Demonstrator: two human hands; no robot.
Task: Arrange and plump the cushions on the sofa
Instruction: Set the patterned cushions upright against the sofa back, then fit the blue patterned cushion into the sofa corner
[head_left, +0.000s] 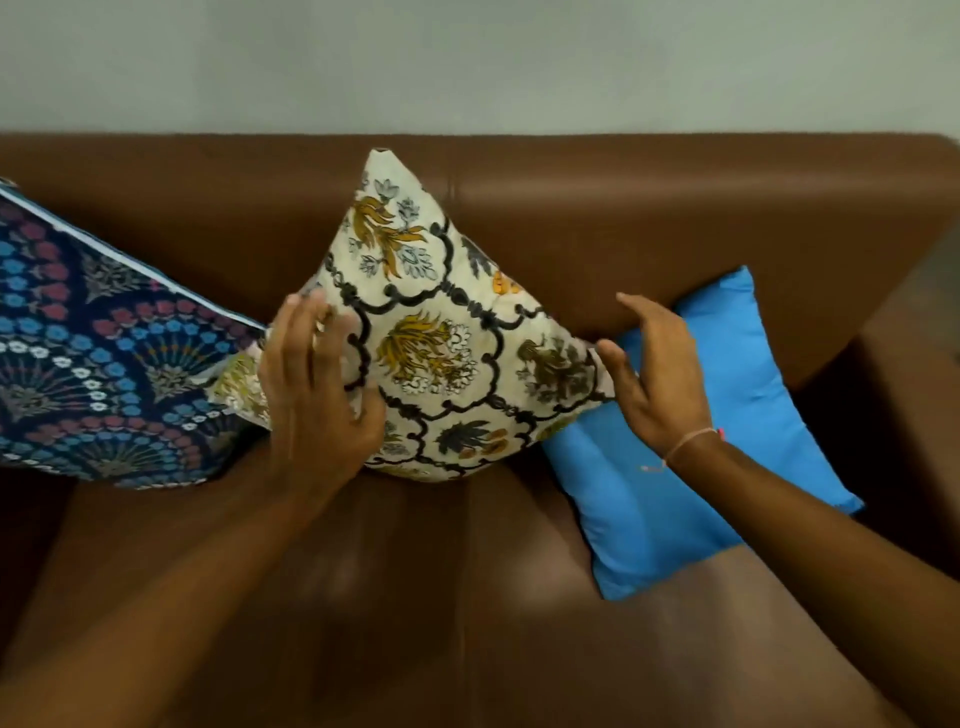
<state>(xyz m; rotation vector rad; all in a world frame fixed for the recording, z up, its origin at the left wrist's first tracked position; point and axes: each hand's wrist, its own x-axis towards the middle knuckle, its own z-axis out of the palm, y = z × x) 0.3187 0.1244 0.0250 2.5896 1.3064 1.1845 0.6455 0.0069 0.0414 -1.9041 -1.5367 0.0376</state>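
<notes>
The cream floral cushion is balanced on one corner mid-sofa. Left hand lies flat on it with fingers spread; right hand is open, just off its right corner. I'd guess it tips onto the blue cushion if pressed unevenly.

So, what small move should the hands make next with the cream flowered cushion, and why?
Probably bring the right hand in against the right corner of the cream flowered cushion. That hand is open beside the corner, while the left hand already lies on the cushion's left side. The cushion stands on a point against the sofa, so pressing from both sides would plump it.
</notes>
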